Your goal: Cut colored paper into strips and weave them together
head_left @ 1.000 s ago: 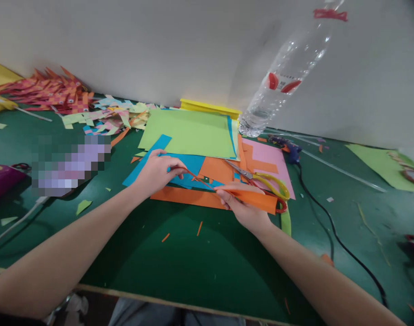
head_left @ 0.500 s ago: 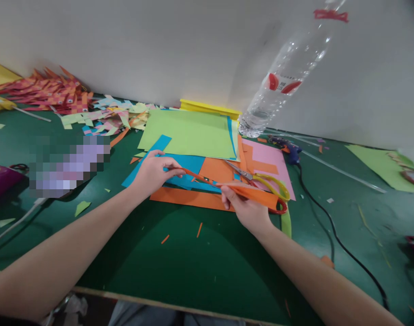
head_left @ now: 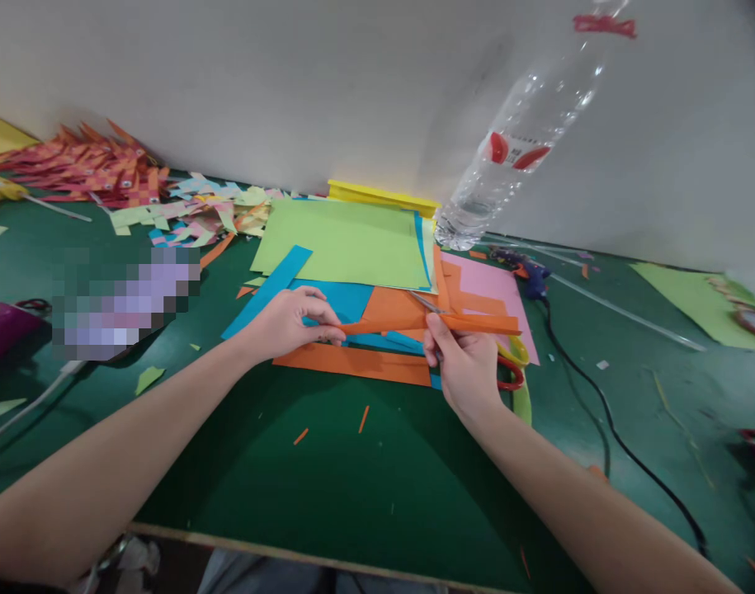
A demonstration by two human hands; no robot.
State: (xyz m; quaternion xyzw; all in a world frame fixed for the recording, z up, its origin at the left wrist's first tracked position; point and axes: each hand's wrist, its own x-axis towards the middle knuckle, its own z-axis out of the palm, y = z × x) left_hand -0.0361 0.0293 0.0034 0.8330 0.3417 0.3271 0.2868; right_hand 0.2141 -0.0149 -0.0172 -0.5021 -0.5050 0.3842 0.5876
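Note:
An orange paper strip [head_left: 389, 326] stretches between my two hands, above the pile of coloured paper. My left hand [head_left: 296, 322] pinches its left end between thumb and fingers. Farther right along the strip, my right hand [head_left: 467, 363] grips it, and the folded-looking end sticks out past the fingers. Behind and under my right hand lie scissors [head_left: 514, 351] with yellow and red handles, partly hidden. A flat orange strip [head_left: 352, 363] rests on the table just below the hands, with blue paper [head_left: 346, 303] behind it.
Green sheets [head_left: 340, 243] are stacked at the back. A clear plastic bottle [head_left: 513, 148] leans at the wall. To the right sits a glue gun [head_left: 535, 279] with a black cord. Woven red-orange paper pieces [head_left: 105, 169] and paper scraps [head_left: 209, 206] are heaped at left.
The orange strip has turned from slanting to nearly level, its broad face less visible. My right hand has shifted slightly right; my left hand has dropped a little and moved right.

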